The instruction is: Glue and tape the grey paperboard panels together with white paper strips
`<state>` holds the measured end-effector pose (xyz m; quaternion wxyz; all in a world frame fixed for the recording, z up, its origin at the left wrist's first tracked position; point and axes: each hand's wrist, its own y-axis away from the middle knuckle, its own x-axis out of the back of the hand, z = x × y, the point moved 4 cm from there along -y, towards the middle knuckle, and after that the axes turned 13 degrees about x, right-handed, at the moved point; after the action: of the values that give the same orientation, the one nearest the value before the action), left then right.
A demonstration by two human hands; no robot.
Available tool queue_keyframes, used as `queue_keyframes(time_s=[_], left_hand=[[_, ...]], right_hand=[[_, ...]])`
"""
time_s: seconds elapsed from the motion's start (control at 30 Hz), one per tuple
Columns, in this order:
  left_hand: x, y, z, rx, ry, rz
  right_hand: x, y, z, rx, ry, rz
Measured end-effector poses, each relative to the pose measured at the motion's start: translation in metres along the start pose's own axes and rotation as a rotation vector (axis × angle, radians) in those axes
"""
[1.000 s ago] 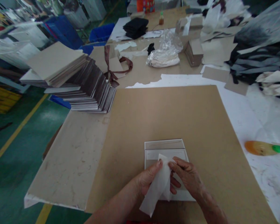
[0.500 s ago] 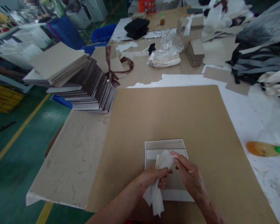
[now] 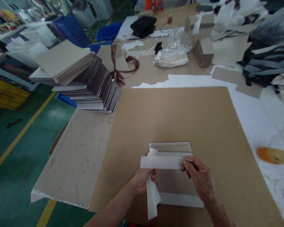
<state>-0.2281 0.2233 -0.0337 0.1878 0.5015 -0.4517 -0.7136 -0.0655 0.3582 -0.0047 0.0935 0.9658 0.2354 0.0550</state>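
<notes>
A flat grey-and-white card panel [image 3: 177, 183] lies on a brown cardboard sheet [image 3: 175, 116] near the table's front edge. My left hand [image 3: 142, 181] grips a long white paper strip [image 3: 162, 162], whose tail hangs down past the wrist. My right hand [image 3: 200, 179] pinches the strip's other end. The strip is stretched level between both hands, just above the panel's upper part.
A leaning stack of grey boards [image 3: 85, 78] stands at the left. Brown ribbon [image 3: 123, 67], a plastic bag [image 3: 174, 52], black fabric [image 3: 143, 26] and small card stacks [image 3: 203, 52] lie farther back. Dark bundles [image 3: 267, 60] sit at right; an orange-green brush [image 3: 274, 155] rests near the right edge.
The crumpled white strip has been pulled out straight between my hands. My right hand moved right, my left hand stayed low, and the view shifted slightly.
</notes>
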Motion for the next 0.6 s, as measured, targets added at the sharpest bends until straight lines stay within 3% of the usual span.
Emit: queue_keyframes(time_s=[0.2, 0.3, 0.47, 0.6], left_hand=[[0.009, 0.008, 0.002, -0.078, 0.142, -0.061], [0.02, 0.019, -0.002, -0.044, 0.167, -0.052], [0.038, 0.036, -0.009, -0.023, 0.15, 0.01], [0.041, 0.039, -0.011, -0.045, 0.068, 0.085]], right_hand=[[-0.012, 0.005, -0.007, 0.046, 0.074, -0.163], [-0.012, 0.012, -0.001, 0.025, 0.111, -0.221], [-0.001, 0.021, 0.015, -0.059, 0.141, -0.152], [0.002, 0.023, 0.017, -0.074, 0.143, -0.124]])
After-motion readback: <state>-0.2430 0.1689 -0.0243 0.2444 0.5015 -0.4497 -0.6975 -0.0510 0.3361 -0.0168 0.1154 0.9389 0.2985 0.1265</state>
